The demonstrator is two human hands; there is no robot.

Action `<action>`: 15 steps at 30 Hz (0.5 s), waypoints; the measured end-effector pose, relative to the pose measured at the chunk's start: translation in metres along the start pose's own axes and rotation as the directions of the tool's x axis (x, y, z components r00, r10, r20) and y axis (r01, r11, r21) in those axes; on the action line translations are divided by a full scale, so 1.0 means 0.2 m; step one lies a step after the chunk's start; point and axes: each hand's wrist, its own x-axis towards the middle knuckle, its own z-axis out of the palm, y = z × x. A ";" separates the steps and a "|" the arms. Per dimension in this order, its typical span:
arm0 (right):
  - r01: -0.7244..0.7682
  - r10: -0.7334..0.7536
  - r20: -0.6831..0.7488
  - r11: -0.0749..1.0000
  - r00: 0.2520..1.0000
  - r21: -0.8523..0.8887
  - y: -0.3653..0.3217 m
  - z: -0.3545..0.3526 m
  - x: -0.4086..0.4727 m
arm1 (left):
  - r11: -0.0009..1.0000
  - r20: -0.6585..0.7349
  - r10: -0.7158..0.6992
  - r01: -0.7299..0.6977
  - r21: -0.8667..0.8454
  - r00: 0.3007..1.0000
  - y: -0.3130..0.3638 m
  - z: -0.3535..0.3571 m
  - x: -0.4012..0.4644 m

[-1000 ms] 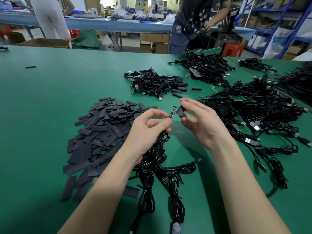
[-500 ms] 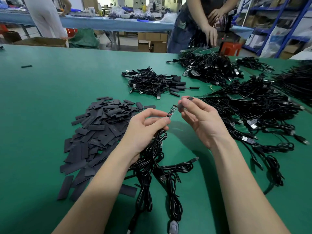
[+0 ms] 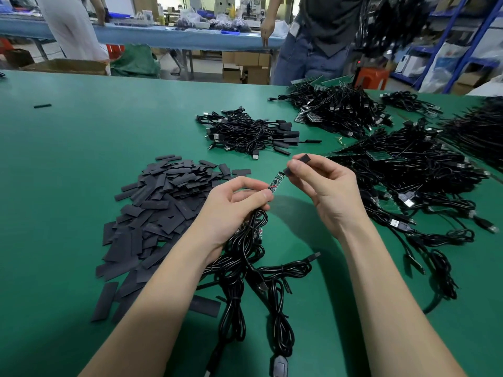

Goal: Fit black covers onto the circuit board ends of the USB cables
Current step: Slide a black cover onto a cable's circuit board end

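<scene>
Near the middle of the frame the left hand [image 3: 234, 205] is pinching the wire end of a small circuit board [image 3: 277, 182] between thumb and forefinger while also gripping a bundle of USB cables [image 3: 245, 254] that is trailing down toward the lower edge. The right hand [image 3: 324, 191] is pinching a black cover [image 3: 298, 164] at its fingertips, with the cover's lower mouth sitting right at the board's free tip; whether it is already started over the tip cannot be told. The step in hand looks like threading the sleeve on, so the next move is calling for the mouth to be lined up with the tip and slid down toward the wires. Loose covers [image 3: 152, 213] are lying heaped at centre left, cable piles [image 3: 408, 180] are crowding the right, and bare green table [image 3: 68, 159] is lying open at the left.
</scene>
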 end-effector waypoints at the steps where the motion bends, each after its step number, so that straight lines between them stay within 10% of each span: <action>1: 0.007 -0.007 -0.003 1.000 1.000 -0.013 0.00 0.00 0.00 | 1.000 0.004 -0.005 0.005 -0.004 1.000 0.00 0.00 0.00; 15: -0.248 0.242 0.197 0.969 0.950 0.007 -0.05 -0.06 -0.02 | 0.995 0.235 -0.068 0.049 0.083 0.970 0.05 -0.07 -0.03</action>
